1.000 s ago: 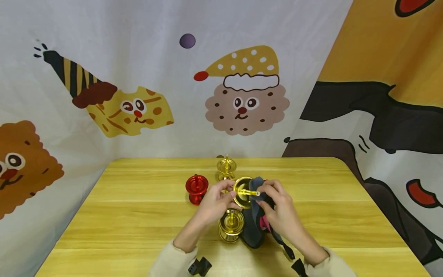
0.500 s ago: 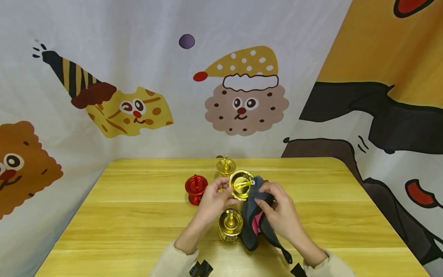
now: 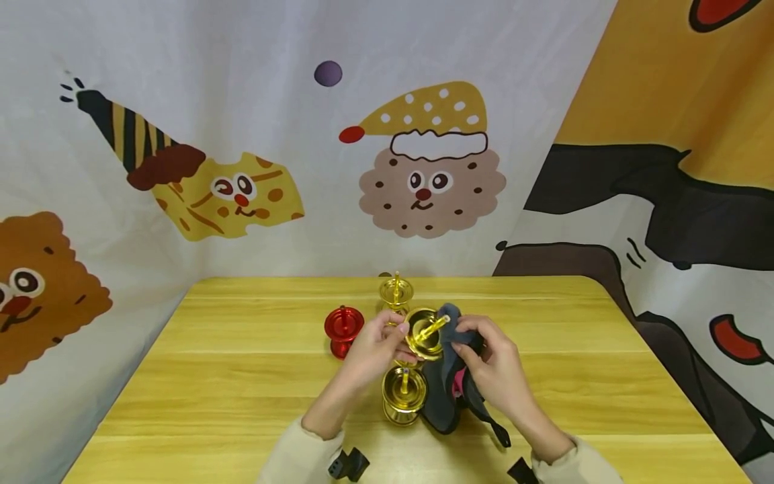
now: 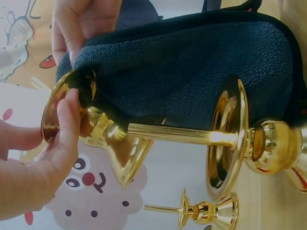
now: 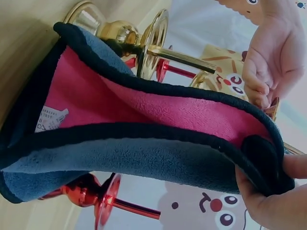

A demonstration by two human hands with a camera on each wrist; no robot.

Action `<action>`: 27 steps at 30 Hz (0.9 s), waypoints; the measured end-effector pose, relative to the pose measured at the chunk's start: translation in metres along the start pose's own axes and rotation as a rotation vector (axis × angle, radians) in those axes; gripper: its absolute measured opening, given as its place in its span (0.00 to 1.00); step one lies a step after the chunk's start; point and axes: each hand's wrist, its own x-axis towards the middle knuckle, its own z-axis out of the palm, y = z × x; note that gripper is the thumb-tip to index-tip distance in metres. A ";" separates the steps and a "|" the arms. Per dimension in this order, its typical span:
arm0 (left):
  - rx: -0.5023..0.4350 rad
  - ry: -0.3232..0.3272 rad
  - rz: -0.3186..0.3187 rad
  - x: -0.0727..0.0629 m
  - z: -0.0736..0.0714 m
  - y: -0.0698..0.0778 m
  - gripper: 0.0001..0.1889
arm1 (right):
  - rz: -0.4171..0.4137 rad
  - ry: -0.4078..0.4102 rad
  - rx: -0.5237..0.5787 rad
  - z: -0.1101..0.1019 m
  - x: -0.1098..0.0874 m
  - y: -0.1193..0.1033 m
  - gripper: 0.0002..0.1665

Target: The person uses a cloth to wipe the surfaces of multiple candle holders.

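My left hand (image 3: 377, 346) grips the dish rim of a shiny gold candle holder (image 3: 417, 329), tilted so its central tube points up and right. In the left wrist view its flared foot (image 4: 127, 160) faces away from the fingers. My right hand (image 3: 500, 359) pinches the top of a thick blue-grey cloth (image 3: 440, 403) right beside the dish. The cloth hangs folded, and its pink inner side (image 5: 129, 105), black edging and white label (image 5: 50, 119) show in the right wrist view. A second gold candle holder (image 3: 404, 401) stands upright just below the hands.
Behind my hands stands another gold candle holder (image 3: 396, 293). A red candle holder (image 3: 343, 327) is left of the left hand, and another red one (image 5: 86, 189) shows behind the cloth. The wooden table (image 3: 230, 383) ends at a cartoon-printed curtain (image 3: 260, 87).
The held gold candle holder rose slightly and came back down, its tube now angled more upward. The cloth swung left, then back right, staying in my right hand.
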 end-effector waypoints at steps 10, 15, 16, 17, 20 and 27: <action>-0.046 0.135 0.075 -0.002 0.014 -0.004 0.04 | -0.101 0.016 -0.205 0.018 -0.008 -0.008 0.20; -0.072 0.085 0.079 -0.002 0.011 -0.006 0.01 | -0.177 0.013 -0.214 0.015 -0.005 -0.005 0.24; -0.081 0.072 0.074 -0.002 0.010 -0.006 0.02 | -0.185 0.007 -0.215 0.014 -0.003 -0.005 0.24; -0.080 0.061 0.068 -0.001 0.009 -0.006 0.02 | -0.191 0.003 -0.220 0.012 -0.001 -0.005 0.24; -0.087 0.030 0.044 -0.001 0.005 -0.005 0.01 | -0.188 0.001 -0.231 0.005 0.006 -0.003 0.23; -0.141 0.011 0.013 0.001 -0.010 0.000 0.10 | -0.020 -0.017 -0.060 -0.017 0.014 0.002 0.16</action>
